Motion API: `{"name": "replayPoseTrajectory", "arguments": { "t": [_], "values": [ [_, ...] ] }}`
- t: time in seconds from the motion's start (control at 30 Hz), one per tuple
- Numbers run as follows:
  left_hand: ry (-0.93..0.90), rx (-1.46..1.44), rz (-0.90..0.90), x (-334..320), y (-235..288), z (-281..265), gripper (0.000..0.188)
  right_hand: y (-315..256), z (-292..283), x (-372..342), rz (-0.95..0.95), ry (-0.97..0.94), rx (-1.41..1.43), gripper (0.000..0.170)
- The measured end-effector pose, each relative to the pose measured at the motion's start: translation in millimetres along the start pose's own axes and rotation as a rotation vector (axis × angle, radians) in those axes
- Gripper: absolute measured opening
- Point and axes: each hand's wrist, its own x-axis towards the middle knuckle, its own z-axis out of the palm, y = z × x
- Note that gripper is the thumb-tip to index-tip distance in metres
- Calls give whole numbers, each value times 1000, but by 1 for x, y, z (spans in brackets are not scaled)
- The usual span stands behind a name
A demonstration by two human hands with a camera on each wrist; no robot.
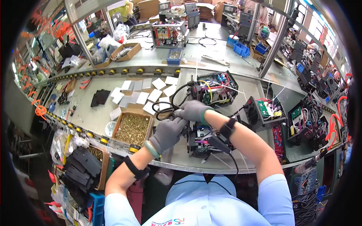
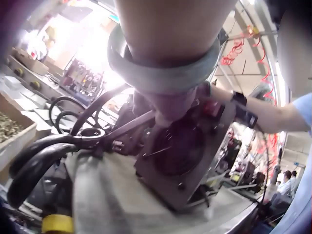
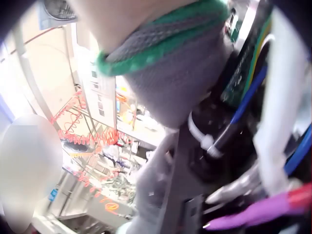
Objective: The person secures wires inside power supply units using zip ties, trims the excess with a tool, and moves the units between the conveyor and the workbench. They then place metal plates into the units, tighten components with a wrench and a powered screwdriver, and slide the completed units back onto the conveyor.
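Both hands wear grey gloves and meet at the back end of an open electronic unit [image 1: 203,140] on the bench. My right hand [image 1: 193,110] holds a thick black cable [image 1: 163,103] from above, its fingers bent around it. Just below, my left hand [image 1: 167,133] grips at the same spot with curled fingers. Loops of the cable [image 2: 44,146] spread to the left of the unit's fan panel [image 2: 170,195] in the left wrist view. Inside the housing, a purple wire [image 3: 248,214] and a white sleeve [image 3: 280,112] show in the right wrist view. Both hands' fingertips are partly hidden.
A cardboard box of small brass-coloured parts [image 1: 132,129] stands left of my left hand. Behind it lie several white pads [image 1: 142,98]. Another open unit [image 1: 215,88] sits just beyond my hands, with more units [image 1: 264,111] to the right. A roller rail [image 1: 124,71] runs along the back.
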Motion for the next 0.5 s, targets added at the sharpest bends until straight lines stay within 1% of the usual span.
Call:
{"name": "replayPoseTrajectory", "arguments": {
  "t": [0.03, 0.07, 0.1, 0.13, 0.17, 0.2, 0.23, 0.27, 0.3, 0.33, 0.37, 0.4, 0.43, 0.47, 0.5],
  "values": [
    [109, 4, 38, -1, -4, 8, 34, 1, 0, 10, -66, -149, 94, 39],
    [214, 11, 82, -3, -10, 13, 34, 9, -2, 14, -270, -194, -17, 34],
    [254, 5, 112, -4, -12, 14, 40, 11, -1, 24, -348, -252, -51, 34],
    [243, 11, 127, -4, -9, 13, 40, 17, 7, 41, -424, -314, -86, 35],
    [267, 23, 87, -3, -3, 11, 38, 26, 22, 64, -507, -319, -223, 26],
    [295, 34, 44, -4, 2, 11, 36, 29, 24, 67, -505, -311, -220, 26],
    [314, 0, -4, -7, 1, 22, 43, 31, 26, 67, -547, -255, -313, 24],
    [316, 0, 0, -12, 3, 31, 43, 34, 27, 66, -588, -200, -413, 24],
    [355, -54, -130, -13, 8, 35, 42, 39, 29, 64, -607, -51, -368, 22],
    [389, -111, -266, -14, 13, 38, 42, 32, 26, 55, -610, -54, -368, 22],
    [390, -110, -272, -14, 17, 39, 42, 26, 23, 44, -277, 29, 157, 23],
    [328, -118, -356, -12, 19, 37, 43, 15, 15, 27, 74, 111, 669, 24],
    [261, -125, -444, -12, 19, 35, 43, 1, 10, 4, -1, 249, 1014, 28],
    [258, -127, -460, -11, 14, 32, 43, -17, 3, -14, -181, 471, 1052, 25],
    [142, -176, -381, -9, 6, 29, 41, -34, -19, -45, -194, 402, 998, 27]
  ]
}}
